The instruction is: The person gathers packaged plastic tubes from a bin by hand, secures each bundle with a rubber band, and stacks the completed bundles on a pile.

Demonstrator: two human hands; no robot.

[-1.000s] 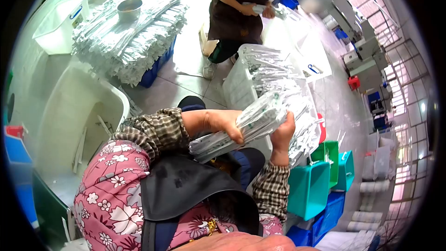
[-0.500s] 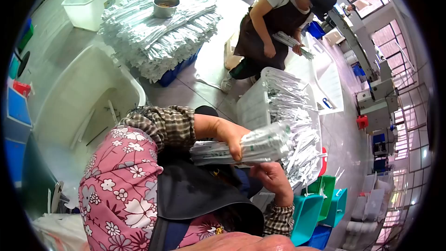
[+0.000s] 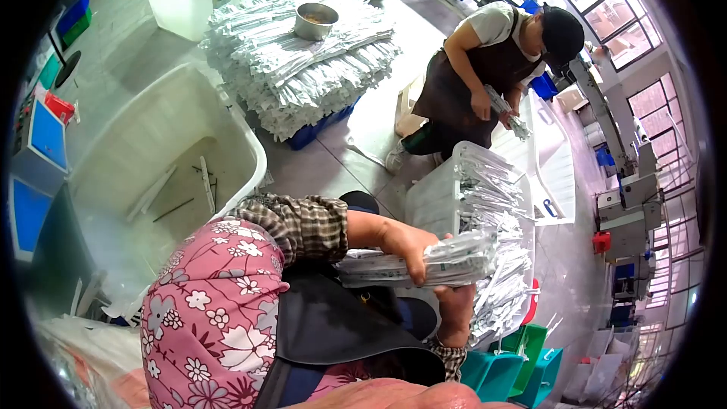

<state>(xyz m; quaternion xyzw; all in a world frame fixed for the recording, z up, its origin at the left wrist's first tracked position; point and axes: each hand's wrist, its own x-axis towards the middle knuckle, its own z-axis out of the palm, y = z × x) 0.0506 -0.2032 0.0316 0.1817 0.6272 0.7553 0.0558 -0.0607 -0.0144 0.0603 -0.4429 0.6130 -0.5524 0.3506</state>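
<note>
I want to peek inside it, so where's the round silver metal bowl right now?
The round silver metal bowl sits at the top middle of the head view, on the big stack of white wrapped strips.

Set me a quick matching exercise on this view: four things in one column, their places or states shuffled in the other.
Things
1. Metal bowl
2. Large pale tub
3. Bundle of white strips
4. Dark apron

Places or states
A. Gripped by the left hand
B. Worn by the other person
C. On top of the big stack
D. Has a few loose strips inside

Right pairs: 1-C, 2-D, 3-A, 4-B
</note>
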